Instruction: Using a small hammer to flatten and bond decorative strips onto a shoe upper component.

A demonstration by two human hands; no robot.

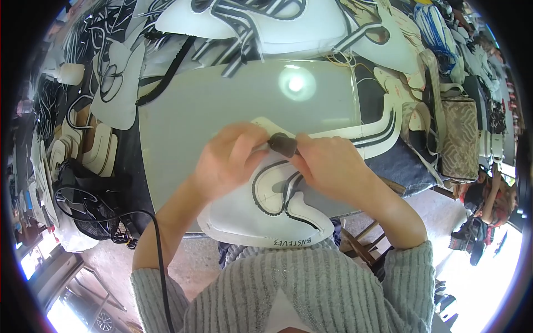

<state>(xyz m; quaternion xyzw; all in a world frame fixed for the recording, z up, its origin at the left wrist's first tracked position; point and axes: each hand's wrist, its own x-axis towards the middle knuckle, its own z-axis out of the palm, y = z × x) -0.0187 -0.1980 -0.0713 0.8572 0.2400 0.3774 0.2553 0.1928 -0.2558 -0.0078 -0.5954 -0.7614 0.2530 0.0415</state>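
Note:
My right hand (336,166) is closed on a small dark brown piece with a rounded end (283,145), whose kind I cannot make out. My left hand (229,161) has its thumb and fingers pinched close beside that piece; what lies between its fingertips is hidden. Below both hands a white curved board (233,222) overhangs the near table edge, with cut-out grooves and black strips along its curves. From behind the hands a long white template (383,139) with dark strips runs right and bends away from me.
A clear sheet (222,94) covers the middle of the dark table. More white boards with black-and-white strips (300,28) are piled at the back. Cut templates (102,147) and a black mesh bag (97,222) lie left. A patterned bag (459,139) stands right. A black cable (158,238) crosses my left arm.

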